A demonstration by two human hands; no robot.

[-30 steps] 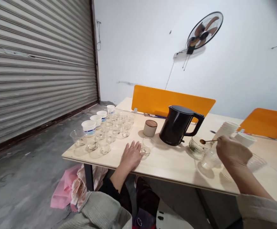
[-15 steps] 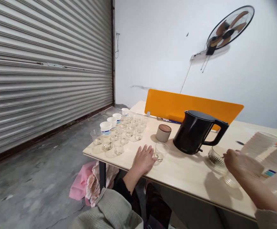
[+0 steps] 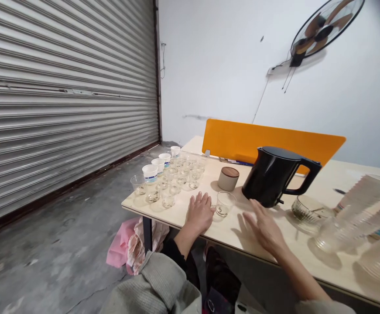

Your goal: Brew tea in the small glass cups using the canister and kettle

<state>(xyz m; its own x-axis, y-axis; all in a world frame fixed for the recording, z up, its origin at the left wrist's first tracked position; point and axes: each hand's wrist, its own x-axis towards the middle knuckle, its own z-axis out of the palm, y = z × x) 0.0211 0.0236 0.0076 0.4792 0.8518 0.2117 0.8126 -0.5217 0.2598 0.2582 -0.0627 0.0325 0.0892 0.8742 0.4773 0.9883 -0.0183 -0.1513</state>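
My left hand lies on the near side of the table with fingers stretched out, its fingertips close to a clear cup. A little dark leaf matter sits at the bottom of that cup. On the cup's other side, my right hand hovers with its fingers extended and nothing in them. Behind it stands a black electric kettle, its handle pointing right. A ribbed glass bowl of dark green leaves rests to the right, with a thin utensil leaning in it. A grey canister with a wooden lid stands behind the cup.
Several clear cups with bits of leaf fill the table's left end, beside a row of white paper cups. Long stacks of clear plastic cups lie at the right. An orange divider stands at the back.
My right hand has moved left from the glass bowl toward the clear cup, its fingers now straightened. The utensil is left in the bowl. My left hand stays beside the cup.
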